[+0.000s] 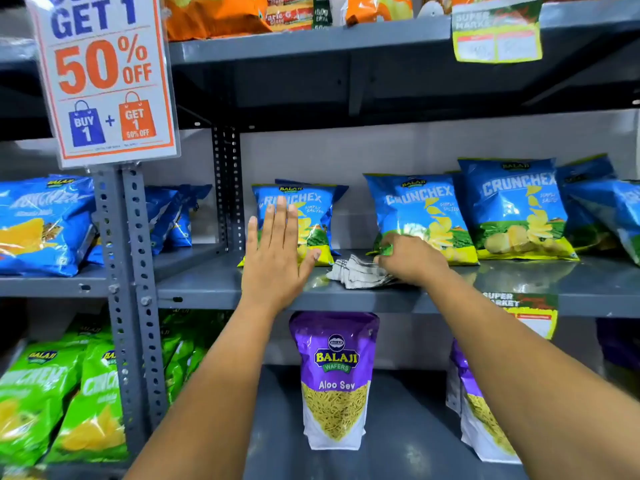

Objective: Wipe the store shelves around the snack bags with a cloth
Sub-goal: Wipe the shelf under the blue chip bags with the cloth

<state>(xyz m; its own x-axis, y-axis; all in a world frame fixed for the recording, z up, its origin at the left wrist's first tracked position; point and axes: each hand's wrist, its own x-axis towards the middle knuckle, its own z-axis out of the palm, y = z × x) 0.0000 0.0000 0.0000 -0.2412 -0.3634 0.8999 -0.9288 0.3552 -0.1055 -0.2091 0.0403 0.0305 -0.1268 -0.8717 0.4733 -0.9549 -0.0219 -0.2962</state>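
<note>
A white cloth with dark checks (pixel 356 274) lies bunched on the grey middle shelf (pixel 214 289). My right hand (pixel 410 259) rests on the cloth's right end, fingers curled over it, at the foot of a blue Crunchex bag (pixel 420 216). My left hand (pixel 277 258) is flat and spread, fingers up, in front of another blue Crunchex bag (pixel 311 216) that stands left of the cloth. It is not clear whether that palm touches the bag. More blue bags (pixel 512 206) stand to the right.
A perforated steel upright (pixel 133 289) divides the shelving at left, with a "50% off" sign (pixel 104 77) hanging above it. Purple Aloo Sev pouches (pixel 334 379) stand on the lower shelf, green bags (pixel 62 403) at lower left. Orange packs fill the top shelf (pixel 311 41).
</note>
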